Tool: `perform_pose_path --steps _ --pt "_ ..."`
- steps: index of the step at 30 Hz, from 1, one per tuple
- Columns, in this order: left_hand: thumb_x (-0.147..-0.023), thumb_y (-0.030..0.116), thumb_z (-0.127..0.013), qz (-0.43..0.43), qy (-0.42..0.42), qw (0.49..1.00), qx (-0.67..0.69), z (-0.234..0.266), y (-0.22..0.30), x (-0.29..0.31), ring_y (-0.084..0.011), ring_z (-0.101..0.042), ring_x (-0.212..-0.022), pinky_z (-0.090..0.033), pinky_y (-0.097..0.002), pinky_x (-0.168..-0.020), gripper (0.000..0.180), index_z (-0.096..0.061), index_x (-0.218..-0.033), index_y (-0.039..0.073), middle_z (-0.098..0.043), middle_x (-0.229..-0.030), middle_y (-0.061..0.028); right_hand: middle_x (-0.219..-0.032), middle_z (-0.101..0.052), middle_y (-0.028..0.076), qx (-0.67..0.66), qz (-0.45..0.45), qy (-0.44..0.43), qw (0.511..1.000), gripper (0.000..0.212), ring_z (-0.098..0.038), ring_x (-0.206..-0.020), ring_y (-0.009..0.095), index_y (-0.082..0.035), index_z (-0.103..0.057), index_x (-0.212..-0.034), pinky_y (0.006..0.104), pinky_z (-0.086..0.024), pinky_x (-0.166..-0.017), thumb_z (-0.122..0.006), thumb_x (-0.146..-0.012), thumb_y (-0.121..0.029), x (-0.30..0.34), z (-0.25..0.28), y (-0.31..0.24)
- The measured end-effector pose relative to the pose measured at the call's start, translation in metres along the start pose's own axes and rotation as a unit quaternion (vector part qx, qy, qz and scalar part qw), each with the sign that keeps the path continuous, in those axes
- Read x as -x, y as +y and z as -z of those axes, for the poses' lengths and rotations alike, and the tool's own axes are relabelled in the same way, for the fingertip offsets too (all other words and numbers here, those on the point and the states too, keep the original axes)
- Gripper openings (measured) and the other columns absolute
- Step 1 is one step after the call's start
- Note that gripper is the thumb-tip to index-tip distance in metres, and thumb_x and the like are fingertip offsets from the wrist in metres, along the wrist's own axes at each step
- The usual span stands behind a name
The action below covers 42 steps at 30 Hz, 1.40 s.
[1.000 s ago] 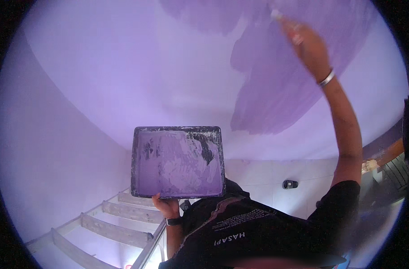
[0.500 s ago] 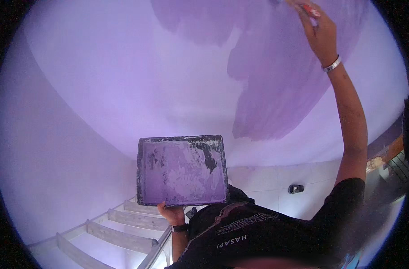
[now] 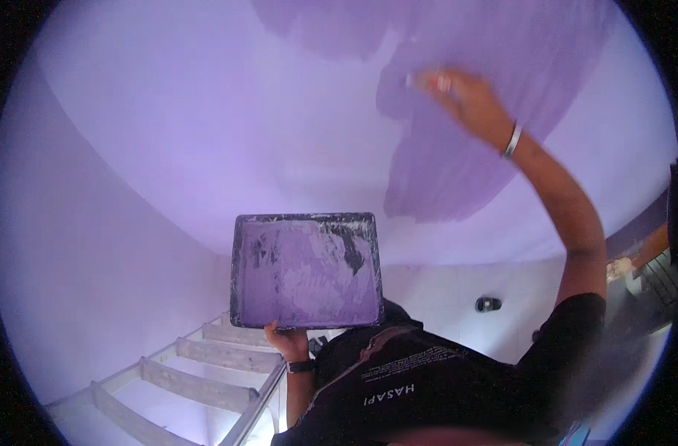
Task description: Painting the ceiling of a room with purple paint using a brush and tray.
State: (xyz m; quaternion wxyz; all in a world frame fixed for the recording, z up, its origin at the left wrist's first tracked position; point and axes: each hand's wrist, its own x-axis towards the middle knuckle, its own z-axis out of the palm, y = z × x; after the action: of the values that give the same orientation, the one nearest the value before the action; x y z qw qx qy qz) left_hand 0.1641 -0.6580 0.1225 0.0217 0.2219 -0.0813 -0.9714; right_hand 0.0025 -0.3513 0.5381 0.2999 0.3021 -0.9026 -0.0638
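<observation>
My left hand (image 3: 289, 343) grips the near edge of a black paint tray (image 3: 237, 275), thumb over the rim and the other fingers hidden beneath it. Wet purple paint coats the tray's inside, with paler dried smears and bare black spots. Up at the wall, my right hand (image 3: 471, 104) is closed around a paintbrush (image 3: 443, 82) with red on its handle. Motion blurs the brush, and its bristles cannot be made out clearly. It is over the left part of a darker purple painted patch (image 3: 447, 167) on the pale lilac wall (image 3: 309, 134).
A wooden ladder (image 3: 198, 383) with several flat rungs stands at the lower left, close to my left forearm. A black slipper (image 3: 488, 304) lies on the pale tiled floor (image 3: 443, 290). A side wall (image 3: 94, 245) rises at the left; brown wooden furniture (image 3: 651, 249) is at the far right.
My right hand has swept down and to the left across the wall with the paintbrush. The paint tray sits slightly higher in view, still in my left hand.
</observation>
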Motion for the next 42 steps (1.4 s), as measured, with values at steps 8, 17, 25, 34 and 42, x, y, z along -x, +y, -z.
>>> perform_pose_path --steps 8,17,25,34,42 --pt "-0.064 0.02 -0.056 -0.014 0.03 0.999 0.007 0.013 -0.017 -0.004 -0.025 -0.051 -0.099 -0.04 -0.0388 -0.086 0.047 -0.052 -0.108 0.006 -0.055 -0.107 -0.0064 -0.094 -0.061 0.011 0.244 0.111 0.165 0.949 0.021 -0.059 -0.081 0.026 -0.006 -0.059 -0.104 0.0325 -0.048 -0.068 -0.052 -0.088 -0.018 -0.027 0.045 0.024" --pt "-0.064 0.021 -0.056 0.001 0.033 0.999 -0.007 0.014 -0.011 -0.001 -0.0257 -0.051 -0.101 -0.04 -0.0392 -0.087 0.047 -0.052 -0.108 0.006 -0.055 -0.108 -0.0068 -0.093 -0.061 0.015 -0.032 -0.048 -0.104 0.993 0.027 -0.059 -0.087 0.028 -0.007 -0.058 -0.105 0.0361 -0.049 -0.074 -0.043 -0.092 -0.026 0.054 -0.065 0.009" --pt "-0.063 0.021 -0.057 -0.015 0.022 0.999 0.02 -0.001 0.0 -0.011 -0.0259 -0.052 -0.1 -0.04 -0.0402 -0.086 0.048 -0.053 -0.108 0.006 -0.056 -0.107 -0.0071 -0.085 -0.063 0.013 0.158 0.143 0.237 0.948 0.017 -0.06 -0.07 0.026 -0.003 -0.062 -0.098 0.0319 -0.048 -0.061 -0.055 -0.086 -0.012 -0.092 0.052 -0.012" --pt "-0.064 0.02 -0.057 0.002 0.034 0.999 0.01 0.012 0.016 -0.01 -0.0247 -0.053 -0.097 -0.041 -0.0379 -0.085 0.044 -0.053 -0.105 0.005 -0.057 -0.104 -0.007 -0.103 -0.059 0.011 0.032 0.014 -0.114 0.993 0.025 -0.059 -0.092 0.027 -0.01 -0.057 -0.104 0.0365 -0.048 -0.08 -0.041 -0.093 -0.026 0.002 -0.086 -0.031" --pt "-0.064 0.02 -0.056 -0.001 0.036 0.999 0.016 0.0 0.008 -0.008 -0.0249 -0.052 -0.097 -0.04 -0.0393 -0.086 0.043 -0.054 -0.104 0.005 -0.057 -0.104 -0.0071 -0.096 -0.062 0.011 0.191 -0.034 0.12 0.974 0.029 -0.059 -0.088 0.03 -0.007 -0.058 -0.101 0.0384 -0.048 -0.077 -0.042 -0.093 -0.03 -0.093 0.035 0.017"
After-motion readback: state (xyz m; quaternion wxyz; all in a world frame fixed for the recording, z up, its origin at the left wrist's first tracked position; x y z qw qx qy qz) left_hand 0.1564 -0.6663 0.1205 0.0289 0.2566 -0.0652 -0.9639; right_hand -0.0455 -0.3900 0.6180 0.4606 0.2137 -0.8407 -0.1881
